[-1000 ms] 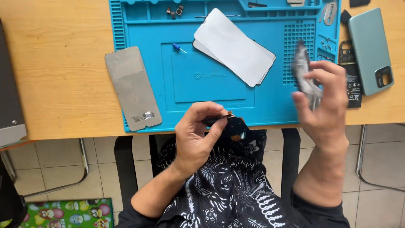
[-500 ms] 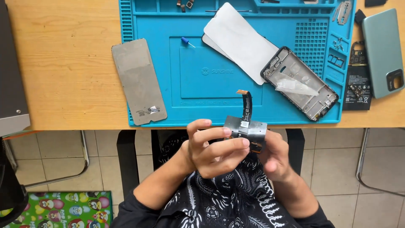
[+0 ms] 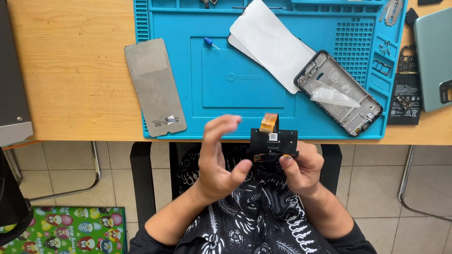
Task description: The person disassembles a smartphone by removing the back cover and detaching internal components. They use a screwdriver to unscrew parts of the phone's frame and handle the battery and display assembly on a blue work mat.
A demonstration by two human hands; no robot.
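The thing in hand is a small black circuit module (image 3: 274,141) with an orange flex ribbon (image 3: 269,123) curling up from its top edge. By its look it is light, thin and stiff across the board, while the ribbon is soft and likely to crease or tear if pulled. It seems fragile, so the safe hold is on the bare side edges of the board, away from the ribbon and the connector strip along its lower edge.

The right hand (image 3: 301,170) is closed on the module, gripping it from below with the thumb near the bottom edge. The left hand (image 3: 219,157) is spread wide with fingers raised and holds nothing; it stands just beside the module on its left, not touching it.

Taking the blue work mat (image 3: 169,70) as landmark: the module is held just off the mat's near edge, over the person's lap. On the mat's right part lies an open phone frame (image 3: 339,91), tilted, with a white sheet (image 3: 273,47) beside it. A grey metal plate (image 3: 154,87) lies across the mat's left edge, partly on the wooden counter (image 3: 70,70).
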